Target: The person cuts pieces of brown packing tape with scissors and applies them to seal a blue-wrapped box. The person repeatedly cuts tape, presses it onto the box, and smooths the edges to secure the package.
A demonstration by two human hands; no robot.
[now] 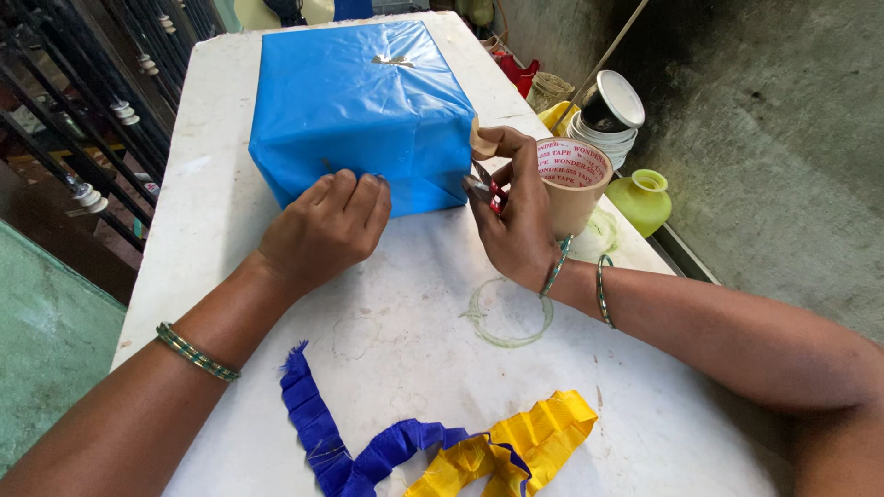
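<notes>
Left hand (324, 227) lies knuckles-up, fingers curled, pressing the near face of the blue wrapped box (359, 106) on the table (396, 340); right hand (516, 216) grips a tape roll (573, 184) and small scissors (485, 189) at the box's right corner

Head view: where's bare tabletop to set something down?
Free: the white table strip left of the blue wrapped box, and the middle patch between both forearms above the blue and yellow pleated ribbon. Crowded: right edge by the tape roll and right hand.
</notes>
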